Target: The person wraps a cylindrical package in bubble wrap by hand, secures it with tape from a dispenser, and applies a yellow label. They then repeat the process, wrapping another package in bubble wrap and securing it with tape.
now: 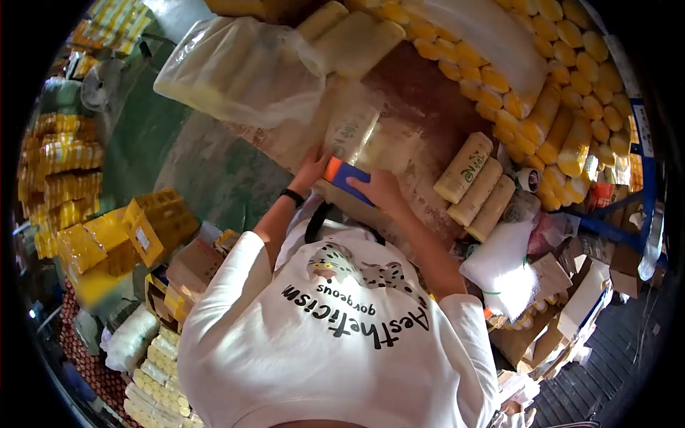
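Note:
A small blue box with an orange end (349, 181) is held between both hands over the near edge of the work table (399, 153). My left hand (312, 170), with a black band on its wrist, closes on the orange end. My right hand (380, 190) grips the blue end, thumb lying on top. Just beyond the box lies a clear-wrapped pack with dark writing (353, 132). To the right, several pale cylindrical rolls (464, 167) lie side by side, the farthest marked with green writing. The fingers underneath the box are hidden.
A large translucent plastic bag (235, 71) lies at the table's far left. Yellow-ended wrapped rolls (564, 78) are stacked at the far right. Yellow-taped boxes (118, 239) stand on the left, and open cartons (581, 299) and a white plastic bag (503, 267) on the right.

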Demonstrator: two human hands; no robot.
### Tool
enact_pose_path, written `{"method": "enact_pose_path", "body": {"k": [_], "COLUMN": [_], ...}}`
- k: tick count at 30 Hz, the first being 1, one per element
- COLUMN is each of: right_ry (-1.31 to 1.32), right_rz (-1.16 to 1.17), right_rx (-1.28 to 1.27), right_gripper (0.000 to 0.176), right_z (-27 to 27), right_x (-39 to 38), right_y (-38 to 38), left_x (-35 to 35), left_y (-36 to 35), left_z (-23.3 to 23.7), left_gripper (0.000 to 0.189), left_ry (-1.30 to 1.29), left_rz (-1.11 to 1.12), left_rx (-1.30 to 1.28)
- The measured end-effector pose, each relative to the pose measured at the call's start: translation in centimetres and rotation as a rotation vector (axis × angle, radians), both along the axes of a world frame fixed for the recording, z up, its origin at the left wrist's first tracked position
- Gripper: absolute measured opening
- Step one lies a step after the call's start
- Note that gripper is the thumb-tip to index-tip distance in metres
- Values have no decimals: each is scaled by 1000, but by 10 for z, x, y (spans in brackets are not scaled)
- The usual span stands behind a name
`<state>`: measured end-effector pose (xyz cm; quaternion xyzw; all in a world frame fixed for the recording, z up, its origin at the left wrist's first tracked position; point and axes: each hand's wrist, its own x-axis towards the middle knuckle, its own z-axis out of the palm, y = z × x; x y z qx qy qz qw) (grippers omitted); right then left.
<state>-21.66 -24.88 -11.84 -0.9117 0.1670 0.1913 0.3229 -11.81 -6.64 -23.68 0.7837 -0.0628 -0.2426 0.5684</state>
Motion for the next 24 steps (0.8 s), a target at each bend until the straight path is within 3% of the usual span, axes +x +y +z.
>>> {"method": "enact_pose_path", "body": {"k": [3, 7, 10, 12, 16, 17, 20, 21, 24], "right_ry": [31, 21, 91, 42, 6, 113, -11, -14, 59], "right_rz": [13, -26, -69, -94, -141, -168, -263, -268, -235], "right_rx": [-2, 17, 166, 155, 79, 107, 321, 281, 380], "right_gripper": [60, 57, 53, 52, 53, 56, 57, 59, 58], "right_z": [2, -10, -21, -19, -16, -7, -9, -12, -24], "right_x": [7, -11, -21, -38, -68, -74, -99, -103, -105], "right_y": [0, -18, -25, -23, -37, -44, -60, -63, -69], "left_x": [23, 21, 19, 25, 8, 8, 2, 2, 8], "left_y": [-5, -30, -38, -35, -52, -55, -60, -59, -55], "left_z": [36, 35, 43, 19, 21, 20, 2, 1, -6], "left_gripper": [60, 71, 73, 78, 82, 84, 94, 96, 94], "left_ry": [244, -73, 186, 76, -274, -238, -358, -217, -104], "left_rz": [-154, -181, -148, -256, -286, -312, -247, -249, -271], "left_rx": [-22, -60, -246, -116, 321, 274, 235, 206, 42]}}
